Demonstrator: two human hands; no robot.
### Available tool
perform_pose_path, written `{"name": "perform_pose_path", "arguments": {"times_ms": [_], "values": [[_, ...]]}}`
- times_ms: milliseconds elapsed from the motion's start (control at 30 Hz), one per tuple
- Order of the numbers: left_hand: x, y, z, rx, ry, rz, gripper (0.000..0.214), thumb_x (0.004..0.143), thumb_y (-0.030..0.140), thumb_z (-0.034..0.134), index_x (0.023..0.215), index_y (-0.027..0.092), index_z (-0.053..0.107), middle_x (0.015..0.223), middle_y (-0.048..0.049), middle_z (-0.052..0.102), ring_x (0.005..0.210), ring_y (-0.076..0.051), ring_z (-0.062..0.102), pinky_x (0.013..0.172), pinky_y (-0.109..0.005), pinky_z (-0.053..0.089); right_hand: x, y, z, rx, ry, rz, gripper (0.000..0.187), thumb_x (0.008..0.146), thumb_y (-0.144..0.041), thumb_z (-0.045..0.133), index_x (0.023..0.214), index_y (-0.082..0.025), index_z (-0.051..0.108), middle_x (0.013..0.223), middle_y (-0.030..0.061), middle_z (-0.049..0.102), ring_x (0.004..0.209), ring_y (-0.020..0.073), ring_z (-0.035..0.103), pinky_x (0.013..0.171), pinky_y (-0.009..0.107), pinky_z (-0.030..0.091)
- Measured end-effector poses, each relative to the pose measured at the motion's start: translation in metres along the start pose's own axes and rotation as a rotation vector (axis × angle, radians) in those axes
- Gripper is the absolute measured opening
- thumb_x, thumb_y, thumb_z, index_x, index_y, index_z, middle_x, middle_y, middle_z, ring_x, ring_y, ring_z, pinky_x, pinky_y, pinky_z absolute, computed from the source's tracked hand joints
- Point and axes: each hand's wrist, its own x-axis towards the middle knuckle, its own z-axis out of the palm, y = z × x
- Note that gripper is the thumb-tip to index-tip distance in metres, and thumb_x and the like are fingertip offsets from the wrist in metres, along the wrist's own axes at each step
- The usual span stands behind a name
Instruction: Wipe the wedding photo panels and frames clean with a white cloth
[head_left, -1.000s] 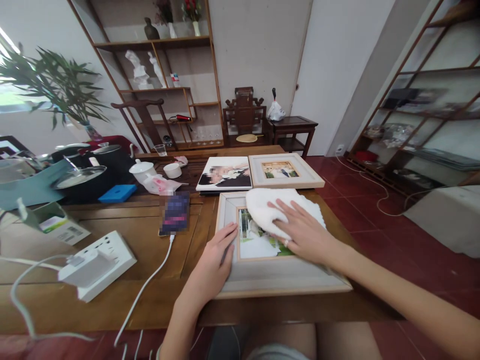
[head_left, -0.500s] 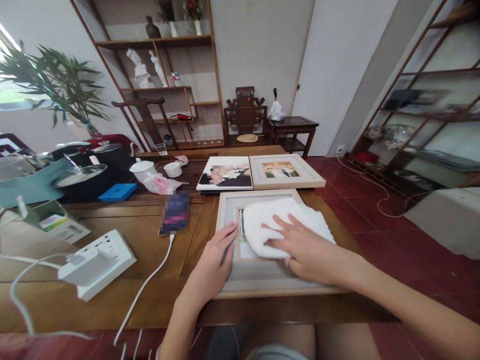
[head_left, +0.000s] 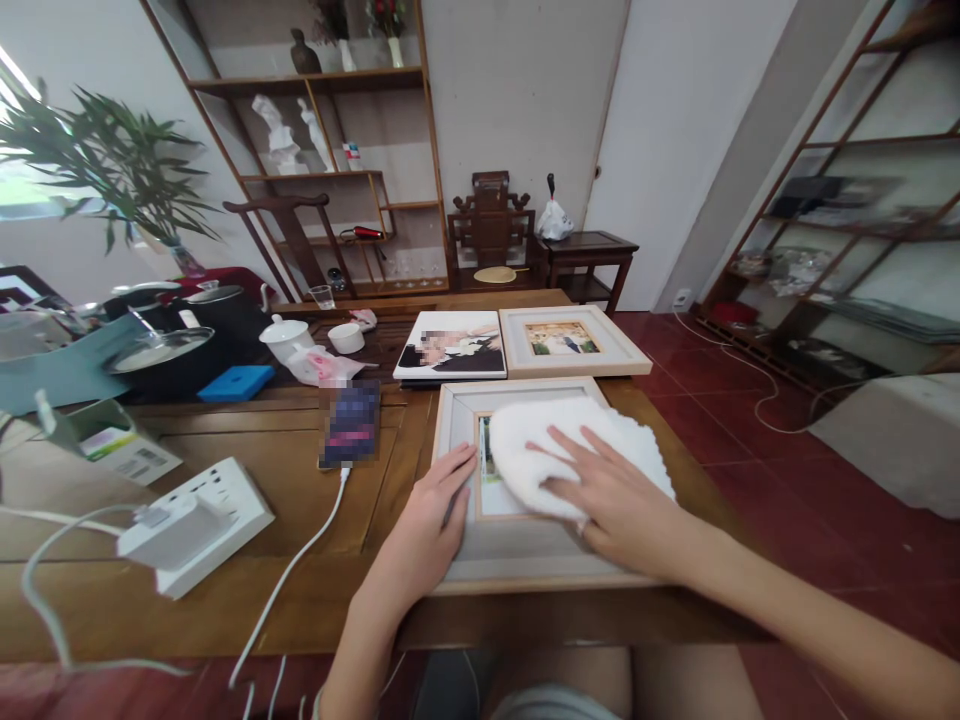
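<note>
A light wooden picture frame (head_left: 510, 560) lies flat at the near edge of the wooden table (head_left: 300, 480). My right hand (head_left: 604, 495) presses flat, fingers spread, on a white cloth (head_left: 562, 435) that covers most of the photo in the frame. My left hand (head_left: 427, 525) rests with straight fingers on the frame's left border. Behind it lie an unframed photo print (head_left: 450, 345) and a smaller framed picture (head_left: 570, 340), side by side.
A phone (head_left: 350, 425) with a white cable lies left of the frame. A white power strip (head_left: 199, 520), a small box (head_left: 112, 445), pots (head_left: 172, 350), a blue pad (head_left: 236, 383) and white cups (head_left: 300, 340) fill the table's left. Shelves and chairs stand behind.
My right hand slid the white cloth down and to the left over the photo, then slightly back right. My left hand stayed on the frame's left border.
</note>
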Motion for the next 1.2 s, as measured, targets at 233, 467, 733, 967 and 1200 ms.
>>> {"name": "perform_pose_path", "arguments": {"times_ms": [233, 467, 733, 967, 1200], "values": [[0.000, -0.001, 0.000, -0.008, 0.006, -0.008, 0.040, 0.092, 0.020, 0.036, 0.128, 0.011, 0.053, 0.138, -0.0133, 0.049, 0.131, -0.021, 0.042, 0.111, -0.040, 0.033, 0.055, 0.053, 0.001, -0.272, 0.180, 0.032, 0.058, 0.068, -0.002, 0.048, 0.125, -0.014, 0.055, 0.151, 0.0107, 0.024, 0.138, 0.0376, 0.003, 0.109, 0.061, 0.010], [0.000, -0.003, 0.001, 0.000, 0.017, 0.010, 0.040, 0.091, 0.019, 0.036, 0.127, 0.011, 0.053, 0.137, -0.0135, 0.050, 0.130, -0.022, 0.043, 0.110, -0.041, 0.034, 0.044, 0.026, -0.002, -0.056, -0.028, 0.020, 0.061, 0.068, -0.006, 0.046, 0.126, -0.022, 0.055, 0.148, 0.0050, 0.034, 0.138, 0.0371, 0.012, 0.106, 0.064, 0.013], [0.000, -0.003, 0.002, 0.013, 0.000, -0.006, 0.040, 0.093, 0.021, 0.035, 0.127, 0.012, 0.053, 0.139, -0.0125, 0.048, 0.131, -0.021, 0.042, 0.111, -0.041, 0.033, -0.027, -0.049, -0.049, 0.252, -0.270, -0.116, 0.068, 0.064, -0.003, 0.045, 0.127, -0.026, 0.053, 0.143, 0.0025, 0.043, 0.135, 0.0294, 0.028, 0.110, 0.055, 0.020], [0.000, -0.001, 0.000, 0.005, -0.009, 0.002, 0.040, 0.093, 0.019, 0.034, 0.128, 0.015, 0.052, 0.139, -0.0106, 0.048, 0.132, -0.021, 0.041, 0.111, -0.042, 0.033, -0.010, -0.031, -0.013, 0.126, -0.166, -0.053, 0.073, 0.060, 0.000, 0.044, 0.129, -0.023, 0.052, 0.149, 0.0029, 0.032, 0.139, 0.0305, 0.012, 0.110, 0.059, 0.014], [-0.001, -0.001, 0.001, -0.019, 0.021, 0.009, 0.039, 0.092, 0.018, 0.036, 0.127, 0.015, 0.053, 0.139, -0.0119, 0.048, 0.132, -0.022, 0.041, 0.110, -0.044, 0.034, 0.046, 0.035, 0.000, -0.253, 0.185, 0.061, 0.062, 0.066, 0.006, 0.043, 0.122, -0.016, 0.057, 0.151, 0.0073, 0.027, 0.139, 0.0351, 0.003, 0.109, 0.061, 0.013]]}}
